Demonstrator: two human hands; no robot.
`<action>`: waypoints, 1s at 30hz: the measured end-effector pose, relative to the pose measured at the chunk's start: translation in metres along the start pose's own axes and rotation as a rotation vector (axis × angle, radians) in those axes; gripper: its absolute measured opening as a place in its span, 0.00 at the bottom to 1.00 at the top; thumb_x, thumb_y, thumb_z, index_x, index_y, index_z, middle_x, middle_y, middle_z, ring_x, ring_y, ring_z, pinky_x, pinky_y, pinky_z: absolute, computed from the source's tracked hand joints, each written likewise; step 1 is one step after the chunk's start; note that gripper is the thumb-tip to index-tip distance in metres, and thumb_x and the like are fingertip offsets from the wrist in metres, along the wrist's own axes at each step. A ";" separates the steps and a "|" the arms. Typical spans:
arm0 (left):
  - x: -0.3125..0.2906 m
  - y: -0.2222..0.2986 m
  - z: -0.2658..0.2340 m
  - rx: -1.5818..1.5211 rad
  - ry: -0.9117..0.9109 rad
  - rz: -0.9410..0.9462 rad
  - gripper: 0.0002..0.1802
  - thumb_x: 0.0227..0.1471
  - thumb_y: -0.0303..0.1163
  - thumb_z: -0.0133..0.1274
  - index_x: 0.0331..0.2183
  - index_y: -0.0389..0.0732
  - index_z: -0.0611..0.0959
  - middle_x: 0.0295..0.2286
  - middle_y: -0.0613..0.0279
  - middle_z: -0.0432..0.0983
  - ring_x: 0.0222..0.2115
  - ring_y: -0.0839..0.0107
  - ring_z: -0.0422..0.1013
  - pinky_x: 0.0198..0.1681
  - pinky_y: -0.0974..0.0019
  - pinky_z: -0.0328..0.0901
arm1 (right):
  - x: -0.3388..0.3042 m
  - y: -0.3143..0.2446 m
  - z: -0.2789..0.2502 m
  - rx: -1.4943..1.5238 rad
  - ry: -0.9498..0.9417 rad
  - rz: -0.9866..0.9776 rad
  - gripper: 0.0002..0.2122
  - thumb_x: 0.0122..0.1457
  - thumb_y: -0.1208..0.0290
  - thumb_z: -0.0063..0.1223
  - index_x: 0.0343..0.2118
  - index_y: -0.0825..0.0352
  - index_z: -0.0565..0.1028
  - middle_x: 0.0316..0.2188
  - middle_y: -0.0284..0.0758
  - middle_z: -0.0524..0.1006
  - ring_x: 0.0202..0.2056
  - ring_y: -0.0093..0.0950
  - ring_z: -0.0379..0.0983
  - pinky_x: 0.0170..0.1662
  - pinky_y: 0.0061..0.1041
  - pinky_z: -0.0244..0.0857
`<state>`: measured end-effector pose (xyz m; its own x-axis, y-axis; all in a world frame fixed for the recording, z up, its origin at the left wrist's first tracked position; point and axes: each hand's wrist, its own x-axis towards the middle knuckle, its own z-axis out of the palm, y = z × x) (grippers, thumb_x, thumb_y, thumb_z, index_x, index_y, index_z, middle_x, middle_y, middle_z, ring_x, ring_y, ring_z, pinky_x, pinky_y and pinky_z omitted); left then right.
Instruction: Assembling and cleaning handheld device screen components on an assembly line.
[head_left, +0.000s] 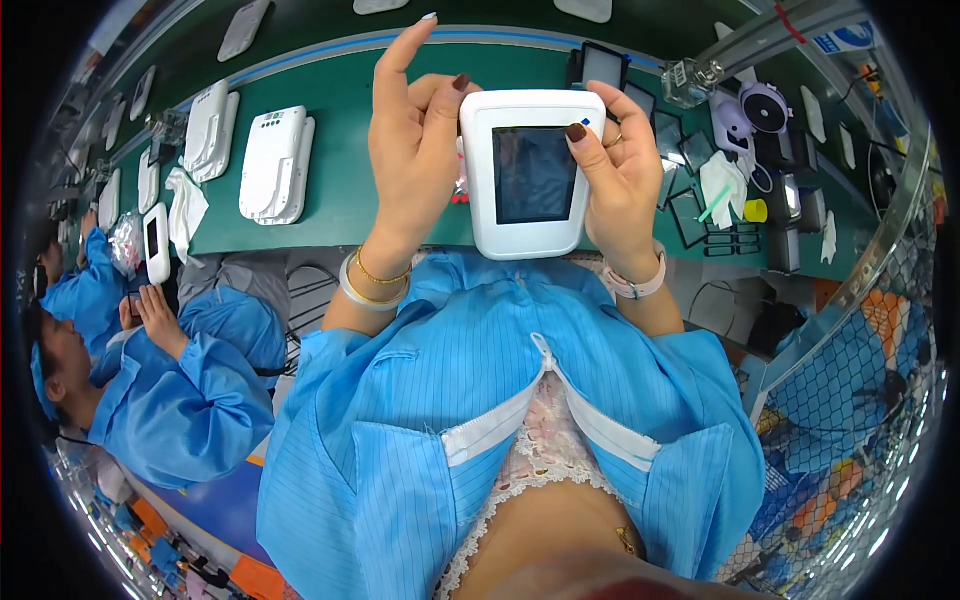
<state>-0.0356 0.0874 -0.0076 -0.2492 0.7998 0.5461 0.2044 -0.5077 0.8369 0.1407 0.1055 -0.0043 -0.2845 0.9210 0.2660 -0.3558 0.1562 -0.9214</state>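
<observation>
A white, rounded device (482,190) with a dark square screen is held up in front of my chest, its screen facing me. My right hand (622,185) grips its right side, fingers behind and the thumb on the front beside a small blue mark at the upper corner. At the upper left corner, my left hand (415,150) closes its thumb and bent fingers on the device, while the index finger points up and away. Part of the left fingers is hidden. Something with small red spots shows behind the device's left edge, too covered to name.
White devices (275,165) lie stacked left on the green table (340,110), near a white cloth (186,215). At right are black frames (688,215), a purple fan-like device (735,120), another cloth (722,185) and a yellow roll (755,211). Co-workers in blue (180,400) sit left; wire mesh (850,400) stands right.
</observation>
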 end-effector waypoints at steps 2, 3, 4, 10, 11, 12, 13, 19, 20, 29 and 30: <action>-0.004 0.006 -0.002 -0.239 -0.049 -0.225 0.28 0.59 0.25 0.43 0.59 0.42 0.56 0.29 0.60 0.76 0.25 0.82 0.69 0.27 0.78 0.63 | 0.003 0.002 -0.001 0.016 -0.002 0.009 0.21 0.60 0.79 0.46 0.54 0.75 0.55 0.40 0.43 0.75 0.42 0.23 0.71 0.46 0.20 0.64; -0.005 0.007 -0.001 -0.241 -0.052 -0.221 0.28 0.59 0.25 0.43 0.59 0.42 0.56 0.29 0.60 0.76 0.25 0.82 0.69 0.27 0.78 0.63 | 0.007 0.004 -0.002 -0.001 -0.001 0.006 0.21 0.60 0.79 0.46 0.54 0.75 0.55 0.40 0.43 0.75 0.42 0.23 0.71 0.46 0.20 0.64; -0.006 0.009 0.002 -0.269 -0.121 -0.284 0.33 0.56 0.25 0.47 0.60 0.43 0.52 0.32 0.57 0.75 0.29 0.79 0.70 0.32 0.76 0.65 | 0.010 0.005 -0.003 -0.018 -0.001 0.003 0.21 0.60 0.79 0.46 0.54 0.75 0.55 0.40 0.43 0.75 0.42 0.23 0.71 0.46 0.19 0.64; 0.002 -0.013 -0.006 -0.405 -0.173 -0.327 0.38 0.51 0.21 0.51 0.58 0.43 0.51 0.37 0.51 0.73 0.39 0.71 0.71 0.43 0.70 0.66 | 0.025 0.018 0.006 -0.054 -0.029 0.099 0.21 0.60 0.78 0.47 0.54 0.73 0.56 0.41 0.42 0.74 0.41 0.21 0.70 0.44 0.19 0.64; 0.005 -0.016 -0.008 -0.408 -0.163 -0.349 0.38 0.51 0.21 0.51 0.58 0.43 0.51 0.38 0.51 0.73 0.39 0.71 0.71 0.43 0.69 0.66 | 0.032 0.021 0.005 -0.099 -0.044 0.108 0.21 0.60 0.78 0.48 0.53 0.72 0.56 0.40 0.42 0.74 0.39 0.20 0.70 0.42 0.19 0.65; 0.009 -0.022 -0.009 -0.413 -0.161 -0.350 0.40 0.52 0.20 0.50 0.60 0.44 0.47 0.39 0.50 0.73 0.40 0.69 0.71 0.44 0.68 0.66 | 0.039 0.026 0.004 -0.098 -0.044 0.128 0.21 0.59 0.78 0.48 0.53 0.72 0.56 0.39 0.42 0.75 0.39 0.20 0.71 0.41 0.19 0.65; 0.014 -0.026 -0.010 -0.443 -0.129 -0.422 0.42 0.52 0.20 0.49 0.60 0.45 0.44 0.39 0.50 0.73 0.40 0.69 0.71 0.45 0.67 0.66 | 0.049 0.030 0.003 -0.097 -0.045 0.146 0.21 0.59 0.78 0.49 0.53 0.72 0.56 0.39 0.42 0.75 0.38 0.20 0.71 0.40 0.18 0.65; 0.040 -0.070 -0.012 -0.426 -0.212 -0.553 0.49 0.50 0.18 0.50 0.62 0.43 0.37 0.54 0.47 0.58 0.54 0.62 0.60 0.56 0.64 0.56 | 0.157 0.067 -0.009 -0.340 -0.079 0.336 0.21 0.59 0.65 0.51 0.48 0.76 0.63 0.36 0.48 0.74 0.37 0.28 0.73 0.38 0.24 0.67; 0.052 -0.084 -0.017 -0.475 -0.169 -0.649 0.48 0.49 0.18 0.51 0.62 0.41 0.40 0.53 0.46 0.60 0.53 0.62 0.61 0.56 0.64 0.56 | 0.179 0.080 -0.026 -0.694 -0.151 0.210 0.23 0.60 0.58 0.48 0.45 0.78 0.66 0.32 0.49 0.75 0.34 0.31 0.74 0.36 0.26 0.67; 0.179 -0.268 -0.042 0.256 -0.003 -0.448 0.33 0.49 0.34 0.56 0.55 0.33 0.66 0.40 0.51 0.74 0.37 0.62 0.72 0.33 0.61 0.69 | 0.312 0.164 -0.080 -1.729 -0.146 0.590 0.43 0.49 0.40 0.51 0.61 0.64 0.50 0.62 0.59 0.39 0.55 0.65 0.52 0.51 0.62 0.49; 0.186 -0.261 -0.042 0.645 -0.120 -0.381 0.28 0.47 0.35 0.57 0.49 0.33 0.72 0.38 0.47 0.74 0.37 0.57 0.72 0.37 0.58 0.68 | 0.309 0.161 -0.075 -1.685 -0.093 0.646 0.43 0.49 0.41 0.50 0.62 0.64 0.49 0.63 0.57 0.38 0.56 0.64 0.52 0.51 0.61 0.49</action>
<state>-0.1751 0.3548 -0.1227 -0.3165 0.9305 0.1846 0.6468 0.0694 0.7595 0.0627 0.4419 -0.0917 -0.0621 0.9653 -0.2538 0.9913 0.0301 -0.1278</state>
